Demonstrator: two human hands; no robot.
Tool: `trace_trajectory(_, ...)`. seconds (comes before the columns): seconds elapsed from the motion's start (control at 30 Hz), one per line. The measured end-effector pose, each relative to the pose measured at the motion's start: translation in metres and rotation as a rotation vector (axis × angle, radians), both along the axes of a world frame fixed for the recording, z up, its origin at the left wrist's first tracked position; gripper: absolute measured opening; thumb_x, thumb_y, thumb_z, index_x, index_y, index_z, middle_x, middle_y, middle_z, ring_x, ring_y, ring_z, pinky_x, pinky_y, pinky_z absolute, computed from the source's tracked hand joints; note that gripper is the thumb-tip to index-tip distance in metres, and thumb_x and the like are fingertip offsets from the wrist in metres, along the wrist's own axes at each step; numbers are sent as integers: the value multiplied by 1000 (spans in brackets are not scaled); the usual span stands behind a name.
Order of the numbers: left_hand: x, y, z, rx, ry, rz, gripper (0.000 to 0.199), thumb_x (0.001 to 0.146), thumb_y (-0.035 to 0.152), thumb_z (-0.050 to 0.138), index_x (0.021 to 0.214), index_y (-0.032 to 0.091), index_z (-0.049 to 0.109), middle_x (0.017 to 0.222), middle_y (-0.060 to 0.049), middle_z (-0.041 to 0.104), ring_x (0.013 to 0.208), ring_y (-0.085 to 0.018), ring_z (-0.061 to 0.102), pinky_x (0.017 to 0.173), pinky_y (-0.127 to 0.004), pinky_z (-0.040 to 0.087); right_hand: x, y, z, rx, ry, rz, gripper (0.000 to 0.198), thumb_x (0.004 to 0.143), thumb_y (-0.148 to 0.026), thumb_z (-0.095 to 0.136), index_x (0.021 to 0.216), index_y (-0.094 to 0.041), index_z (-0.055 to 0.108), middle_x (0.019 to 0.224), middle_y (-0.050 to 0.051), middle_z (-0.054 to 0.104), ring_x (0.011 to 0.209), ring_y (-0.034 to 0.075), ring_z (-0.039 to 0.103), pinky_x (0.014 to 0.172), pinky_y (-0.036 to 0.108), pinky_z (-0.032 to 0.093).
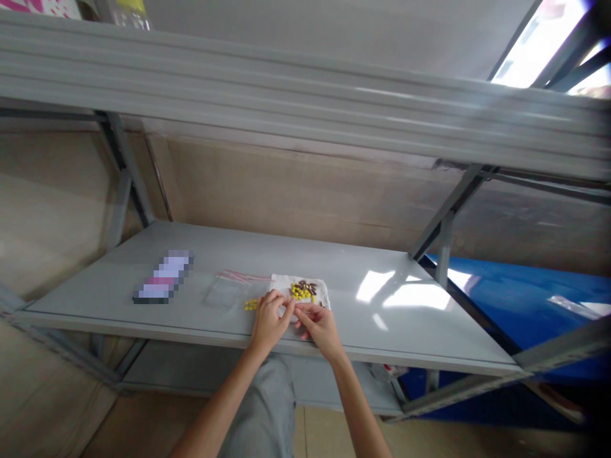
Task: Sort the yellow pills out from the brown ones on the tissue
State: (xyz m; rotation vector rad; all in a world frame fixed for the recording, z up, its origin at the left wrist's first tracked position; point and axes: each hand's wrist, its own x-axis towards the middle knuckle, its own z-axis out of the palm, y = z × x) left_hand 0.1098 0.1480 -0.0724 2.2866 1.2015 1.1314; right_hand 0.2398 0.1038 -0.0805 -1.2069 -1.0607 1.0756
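My left hand (273,320) and my right hand (319,326) meet at the near edge of a white paper sheet (281,280), fingertips pinched close together. Whatever is between the fingers is too small to make out. On the sheet, just beyond my fingers, lies a pile of small yellow pieces (301,292) mixed with dark brown, shiny pieces (311,286). A smaller group of yellow pieces (251,305) rests left of my left hand. Clear zip bags (226,291) with red stripes lie flat farther left.
Everything lies on a grey metal shelf (191,324). A blurred-out phone-like object (165,278) is at its left. An upper shelf beam (286,95) crosses overhead, carrying a yellow-capped clear container (130,14). Slanted posts (451,207) stand behind; a blue surface (525,286) is at right.
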Motion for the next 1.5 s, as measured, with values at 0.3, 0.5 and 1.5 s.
trace_trajectory(0.3, -1, 0, -1, 32, 85, -28, 29, 94, 29, 37, 76, 18, 58, 84, -3, 61, 86, -17, 55, 76, -32, 33, 0, 0, 0, -33, 8, 44, 48, 66, -59, 67, 82, -13, 67, 61, 3, 60, 54, 12, 57, 37, 16, 47)
trace_trajectory(0.5, -1, 0, -1, 7, 48, -32, 31, 93, 31, 40, 71, 18, 57, 82, -3, 60, 85, -16, 55, 79, -31, 33, 0, 1, 0, -58, -15, 51, 48, 63, -58, 70, 78, -12, 68, 61, 3, 62, 49, 9, 55, 38, 16, 46)
trace_trajectory(1.5, 1, 0, 2, -11, 72, -68, 18, 86, 21, 44, 75, 19, 57, 88, -3, 61, 89, -18, 55, 78, -32, 35, -8, 2, 2, 38, -79, -161, 41, 66, -55, 67, 78, -16, 59, 54, -4, 52, 36, 6, 39, 27, 16, 35)
